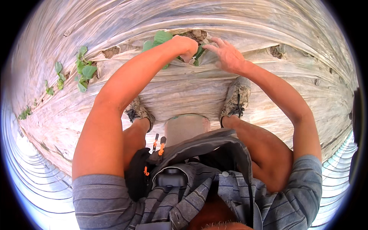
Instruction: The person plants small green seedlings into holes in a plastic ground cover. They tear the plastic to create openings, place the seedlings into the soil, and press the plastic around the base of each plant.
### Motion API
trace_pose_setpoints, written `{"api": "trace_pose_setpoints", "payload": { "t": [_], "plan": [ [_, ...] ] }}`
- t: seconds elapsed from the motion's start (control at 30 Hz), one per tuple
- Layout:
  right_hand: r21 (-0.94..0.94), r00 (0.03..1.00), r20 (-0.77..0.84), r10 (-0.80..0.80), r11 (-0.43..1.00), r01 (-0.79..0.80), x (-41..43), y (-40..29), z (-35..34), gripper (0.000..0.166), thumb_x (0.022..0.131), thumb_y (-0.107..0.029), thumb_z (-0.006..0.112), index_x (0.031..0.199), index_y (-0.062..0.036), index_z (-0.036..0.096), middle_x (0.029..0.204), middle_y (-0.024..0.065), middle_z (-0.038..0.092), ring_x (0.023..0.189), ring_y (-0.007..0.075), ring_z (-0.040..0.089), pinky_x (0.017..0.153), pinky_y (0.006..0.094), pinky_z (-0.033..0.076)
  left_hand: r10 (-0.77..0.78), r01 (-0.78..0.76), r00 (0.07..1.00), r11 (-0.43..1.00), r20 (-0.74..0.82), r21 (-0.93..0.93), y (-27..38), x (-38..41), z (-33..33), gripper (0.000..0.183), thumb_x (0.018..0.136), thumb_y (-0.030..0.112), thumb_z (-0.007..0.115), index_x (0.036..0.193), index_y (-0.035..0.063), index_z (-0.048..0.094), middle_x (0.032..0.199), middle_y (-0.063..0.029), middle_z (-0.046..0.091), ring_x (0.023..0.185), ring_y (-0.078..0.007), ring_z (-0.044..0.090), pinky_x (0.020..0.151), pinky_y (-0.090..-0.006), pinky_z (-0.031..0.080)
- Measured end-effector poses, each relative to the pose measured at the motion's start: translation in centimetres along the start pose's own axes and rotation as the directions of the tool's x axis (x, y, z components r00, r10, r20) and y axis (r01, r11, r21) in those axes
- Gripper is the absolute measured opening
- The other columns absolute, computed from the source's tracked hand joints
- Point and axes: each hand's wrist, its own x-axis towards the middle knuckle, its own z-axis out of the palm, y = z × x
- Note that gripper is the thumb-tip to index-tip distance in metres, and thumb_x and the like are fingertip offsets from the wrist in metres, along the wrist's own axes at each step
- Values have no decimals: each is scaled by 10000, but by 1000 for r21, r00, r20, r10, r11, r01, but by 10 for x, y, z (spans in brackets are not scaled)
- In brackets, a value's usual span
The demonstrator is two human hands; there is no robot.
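My left hand (187, 47) is curled over an opening in the plastic mulch film (184, 90), its fingers turned down beside a young leafy plant (162, 38). Whether anything is pinched in those fingers is hidden. Broad green leaves show behind the left wrist, and a darker leaf (199, 51) lies between the two hands. Just right of that leaf is my right hand (228, 56), palm down with its fingers apart. Its extended index finger reaches to the leaf's edge; contact is hard to tell. Brown soil (198, 35) shows through the torn film above my hands.
More leafy seedlings (86, 70) grow through film holes to the left. Bare soil holes lie at left (111, 52) and right (276, 51). Between my camouflage shoes (236, 96) stands a pale rounded object (187, 125). An open grey bag (201, 143) hangs at my front.
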Motion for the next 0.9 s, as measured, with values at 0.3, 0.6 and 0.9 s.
{"api": "trace_pose_setpoints", "payload": {
  "t": [0.3,0.6,0.9],
  "plan": [
    [-17,998,-27,-55,998,54,-11,-7,1,770,752,-48,693,1462,-246,470,1472,146,442,1226,371,550,1012,456,478,47,-46,998,999,-48,18,-5,-3,13,317,730,59,719,1046,67,743,1045,-125,748,993,-306,713,778,-463,540],
    [-159,988,2,-155,975,153,-24,-17,7,737,773,-125,733,1454,-161,453,1397,112,512,1238,299,535,1047,415,419,211,-239,965,954,-157,-183,-52,-33,-20,254,728,135,737,955,23,710,794,-147,702,739,-286,646,700,-413,513],
    [-345,992,-106,-72,938,31,5,-14,14,696,831,-168,688,1485,-180,451,1491,93,429,1358,279,431,1072,413,389,206,-362,909,821,-361,-442,-86,-71,-17,325,786,133,796,1072,12,701,912,-133,731,827,-259,654,801,-394,521]
  ]
}}
